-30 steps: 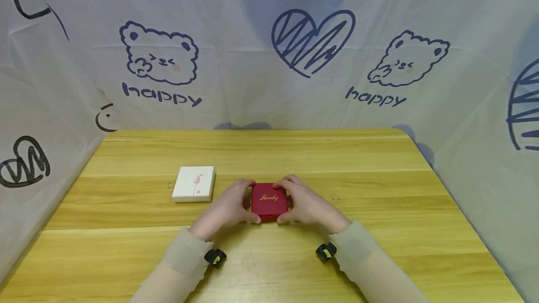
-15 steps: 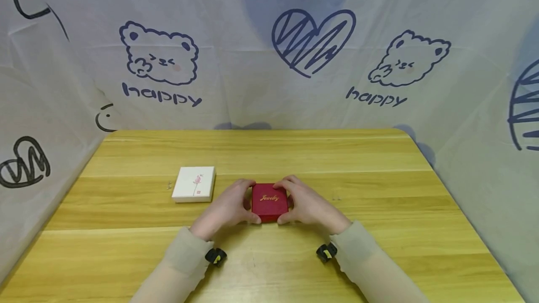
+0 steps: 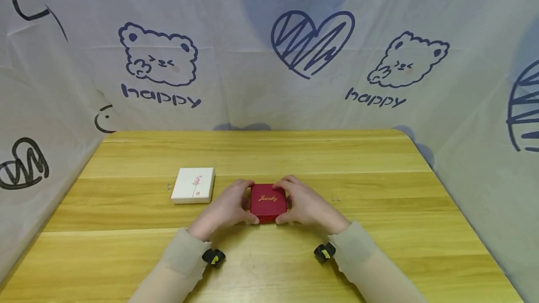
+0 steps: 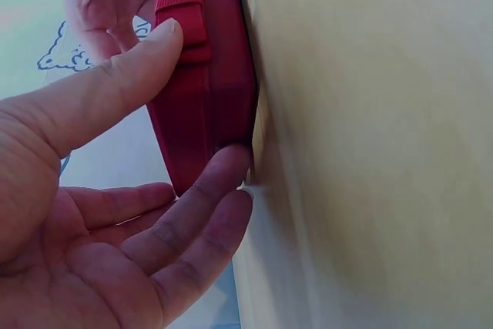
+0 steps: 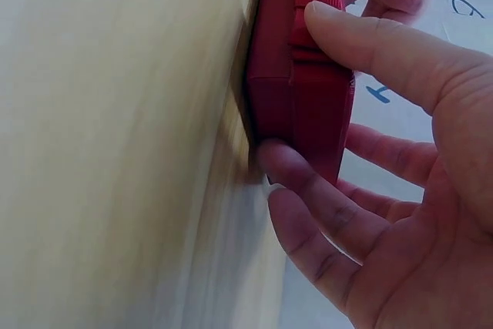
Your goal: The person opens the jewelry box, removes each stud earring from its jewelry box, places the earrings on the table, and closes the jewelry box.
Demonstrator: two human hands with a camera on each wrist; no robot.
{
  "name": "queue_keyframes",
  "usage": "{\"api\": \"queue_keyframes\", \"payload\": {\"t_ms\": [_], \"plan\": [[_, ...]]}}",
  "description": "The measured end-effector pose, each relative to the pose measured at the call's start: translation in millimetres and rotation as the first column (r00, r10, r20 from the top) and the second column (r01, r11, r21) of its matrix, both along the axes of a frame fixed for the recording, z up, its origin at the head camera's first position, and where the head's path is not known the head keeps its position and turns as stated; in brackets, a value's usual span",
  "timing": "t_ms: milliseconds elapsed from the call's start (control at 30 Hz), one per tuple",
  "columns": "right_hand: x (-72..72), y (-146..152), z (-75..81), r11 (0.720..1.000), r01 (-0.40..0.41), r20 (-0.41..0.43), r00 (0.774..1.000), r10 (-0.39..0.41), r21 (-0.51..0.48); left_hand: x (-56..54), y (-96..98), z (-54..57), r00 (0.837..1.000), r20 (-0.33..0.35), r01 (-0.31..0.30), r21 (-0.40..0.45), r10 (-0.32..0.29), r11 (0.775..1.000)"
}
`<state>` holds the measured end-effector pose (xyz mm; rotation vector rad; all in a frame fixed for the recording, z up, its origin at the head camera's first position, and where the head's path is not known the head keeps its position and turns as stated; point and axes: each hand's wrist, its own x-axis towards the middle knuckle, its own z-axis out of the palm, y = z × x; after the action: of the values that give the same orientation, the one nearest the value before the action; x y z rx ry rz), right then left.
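Observation:
A small red jewelry box (image 3: 268,202) with gold "Jewelry" lettering sits on the table between both hands, its lid on. My left hand (image 3: 227,206) grips its left side, thumb at the front edge and fingers along the side and far corner. On the opposite side my right hand (image 3: 307,203) holds it the same way. A ribbed red bow (image 4: 182,21) decorates the front face in the left wrist view, with both thumbs on it. From the right wrist, the box (image 5: 296,105) shows its side, fingertips low against it near the tabletop.
A flat white box (image 3: 193,185) with a pink flower print lies left of the hands on the wooden table (image 3: 269,153). Tiny shiny pieces (image 3: 168,186) lie beside it, and more small pieces (image 3: 335,198) lie to the right. A printed cloth (image 3: 236,83) hangs behind.

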<state>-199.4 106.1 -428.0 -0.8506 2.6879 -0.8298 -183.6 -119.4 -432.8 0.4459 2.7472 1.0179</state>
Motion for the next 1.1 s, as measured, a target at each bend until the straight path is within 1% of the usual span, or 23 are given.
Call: {"api": "queue_keyframes", "payload": {"t_ms": [100, 233, 467, 567, 867, 1100], "plan": [[-2.0, -2, 0.6, 1.000, 0.001, -0.006, 1.000, -0.001, -0.007, -1.2, -1.5, 1.4, 1.000, -0.009, -0.005, -0.005, 0.005, 1.000], [-6.7, -7, 2.0, 1.000, 0.008, -0.001, 1.000, -0.008, -0.010, -4.7, -4.1, 2.5, 1.000, -0.006, -0.018, -0.021, 0.018, 1.000], [-18.3, -17, 4.1, 1.000, 0.009, 0.000, 1.000, -0.009, -0.001, -15.2, -9.0, 5.9, 1.000, 0.007, -0.014, -0.008, 0.015, 1.000], [-21.9, -20, 5.1, 1.000, 0.018, 0.009, 1.000, -0.018, 0.017, -20.0, -10.7, 7.1, 1.000, 0.026, -0.014, -0.008, 0.014, 1.000], [-31.2, -27, 6.8, 0.998, 0.029, 0.025, 0.999, -0.030, 0.059, -32.0, -13.1, 5.0, 0.998, 0.057, -0.023, -0.030, 0.025, 0.999], [-38.4, -29, 5.8, 0.996, 0.030, 0.021, 0.999, -0.032, 0.086, -38.3, -12.8, 4.0, 0.999, 0.040, -0.023, -0.039, 0.024, 0.999]]}}
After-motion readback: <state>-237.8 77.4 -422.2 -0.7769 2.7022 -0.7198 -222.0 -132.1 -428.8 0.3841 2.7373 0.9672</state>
